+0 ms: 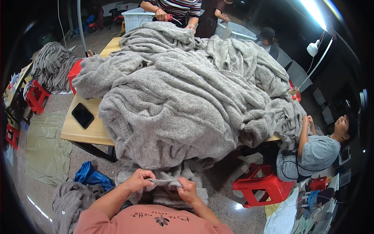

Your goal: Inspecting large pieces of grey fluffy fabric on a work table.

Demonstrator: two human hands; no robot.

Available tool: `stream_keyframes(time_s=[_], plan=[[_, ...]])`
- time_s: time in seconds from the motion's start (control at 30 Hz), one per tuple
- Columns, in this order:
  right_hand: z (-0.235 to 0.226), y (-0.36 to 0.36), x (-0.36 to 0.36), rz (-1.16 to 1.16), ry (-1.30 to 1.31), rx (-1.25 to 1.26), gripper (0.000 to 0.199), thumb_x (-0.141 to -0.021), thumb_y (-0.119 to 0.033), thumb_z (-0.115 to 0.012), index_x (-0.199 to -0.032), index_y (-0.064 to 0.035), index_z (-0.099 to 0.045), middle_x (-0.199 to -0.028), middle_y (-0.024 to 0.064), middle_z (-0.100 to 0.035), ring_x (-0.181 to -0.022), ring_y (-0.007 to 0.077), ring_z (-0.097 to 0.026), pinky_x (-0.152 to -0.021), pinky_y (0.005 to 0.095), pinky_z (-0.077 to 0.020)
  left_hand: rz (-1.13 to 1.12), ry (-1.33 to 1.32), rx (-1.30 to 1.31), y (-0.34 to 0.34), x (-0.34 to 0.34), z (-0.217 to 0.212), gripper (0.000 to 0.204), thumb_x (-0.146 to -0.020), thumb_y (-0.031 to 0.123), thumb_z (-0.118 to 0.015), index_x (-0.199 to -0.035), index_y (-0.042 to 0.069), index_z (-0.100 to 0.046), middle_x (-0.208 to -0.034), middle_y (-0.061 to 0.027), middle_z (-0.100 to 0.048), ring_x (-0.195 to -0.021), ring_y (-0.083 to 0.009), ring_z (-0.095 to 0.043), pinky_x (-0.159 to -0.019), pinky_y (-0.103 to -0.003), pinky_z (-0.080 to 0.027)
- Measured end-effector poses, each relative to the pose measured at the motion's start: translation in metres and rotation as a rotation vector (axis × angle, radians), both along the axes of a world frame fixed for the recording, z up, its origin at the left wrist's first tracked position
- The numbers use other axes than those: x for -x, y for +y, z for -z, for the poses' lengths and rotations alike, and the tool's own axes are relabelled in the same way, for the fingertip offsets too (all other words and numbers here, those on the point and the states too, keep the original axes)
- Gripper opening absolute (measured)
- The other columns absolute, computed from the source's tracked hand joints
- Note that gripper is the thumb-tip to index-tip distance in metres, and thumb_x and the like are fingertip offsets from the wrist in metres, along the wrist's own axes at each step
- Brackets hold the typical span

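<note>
Both my hands pinch the edge of a grey knitted garment [165, 181] and hold a short stretch of it taut between them, low in front of my body. My left hand [141, 180] closes on one end of that stretch. On the other end, my right hand [187, 190] is closed in the same way. The rest of the garment hangs below and behind the hands, its full shape hidden by folds. Just beyond them, a large heap of grey knitwear [175, 105] covers most of the wooden table [91, 132] and droops over its near edge.
A black phone [82, 116] lies at the table's left. More knitwear [74, 204] and a blue bag [92, 176] are on the floor at my left. A red stool [263, 185] stands right, near a seated co-worker [311, 156]. Another person [173, 9] works at the far side.
</note>
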State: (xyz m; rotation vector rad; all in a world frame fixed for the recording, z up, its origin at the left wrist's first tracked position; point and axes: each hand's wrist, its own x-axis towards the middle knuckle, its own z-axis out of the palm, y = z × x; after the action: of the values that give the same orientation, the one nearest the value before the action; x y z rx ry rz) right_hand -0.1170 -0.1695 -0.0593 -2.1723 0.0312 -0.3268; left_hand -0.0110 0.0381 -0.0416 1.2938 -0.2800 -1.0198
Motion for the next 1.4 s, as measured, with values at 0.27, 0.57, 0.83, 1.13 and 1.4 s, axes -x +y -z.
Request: stream_keyframes(time_s=[0.27,0.57,0.83,1.13,1.4], plan=[[-0.013,0.005,0.000,-0.112,-0.015,0.179,0.046,-0.065,-0.013,-0.064,-0.107,-0.0044,-0.050,-0.095,0.0146,-0.058,-0.085,0.0328,-0.056,-0.073,0.0376,-0.0461,0.088,-0.285,-0.201,-0.013,0.015,0.003,0.010,-0.069,0.001,-0.055,-0.076,0.002,-0.061,-0.066,-0.0021,-0.059,-0.062,-0.0079,-0.052,-0.057,-0.023,-0.041],[0.004,0.024,-0.008,-0.203,0.008,-0.232,0.014,-0.071,-0.008,-0.062,-0.082,-0.0002,-0.058,-0.074,0.0105,-0.057,-0.067,0.0291,-0.055,-0.058,0.0349,-0.0435,-0.053,-0.697,-0.255,-0.031,0.025,-0.004,0.010,-0.066,0.005,-0.059,-0.074,0.000,-0.060,-0.066,-0.0104,-0.060,-0.060,-0.0138,-0.056,-0.055,-0.028,-0.044],[0.001,0.040,-0.008,-0.085,-0.310,-0.013,0.006,-0.069,0.002,-0.054,-0.068,-0.0013,-0.050,-0.063,0.0123,-0.049,-0.058,0.0282,-0.051,-0.050,0.0354,-0.0397,0.006,0.045,-0.194,-0.031,0.027,-0.007,0.006,-0.069,0.000,-0.062,-0.066,0.000,-0.056,-0.055,-0.0010,-0.052,-0.047,-0.0072,-0.048,-0.040,-0.021,-0.035],[-0.004,0.040,-0.015,-0.077,-0.314,-0.117,0.005,-0.067,0.003,-0.054,-0.068,-0.0006,-0.050,-0.062,0.0115,-0.048,-0.055,0.0291,-0.049,-0.049,0.0360,-0.0390,-0.022,-0.026,-0.089,-0.026,0.019,0.000,0.009,-0.075,0.004,-0.061,-0.068,0.003,-0.056,-0.057,0.0009,-0.052,-0.048,-0.0045,-0.045,-0.040,-0.019,-0.032],[0.003,0.036,-0.017,0.031,-0.221,-0.080,0.007,-0.069,-0.001,-0.059,-0.073,-0.0017,-0.054,-0.070,0.0116,-0.054,-0.063,0.0286,-0.053,-0.055,0.0344,-0.0423,-0.064,0.091,-0.030,-0.029,0.017,0.009,0.009,-0.078,0.007,-0.060,-0.071,0.003,-0.058,-0.059,0.0004,-0.055,-0.049,-0.0052,-0.047,-0.043,-0.020,-0.036]])
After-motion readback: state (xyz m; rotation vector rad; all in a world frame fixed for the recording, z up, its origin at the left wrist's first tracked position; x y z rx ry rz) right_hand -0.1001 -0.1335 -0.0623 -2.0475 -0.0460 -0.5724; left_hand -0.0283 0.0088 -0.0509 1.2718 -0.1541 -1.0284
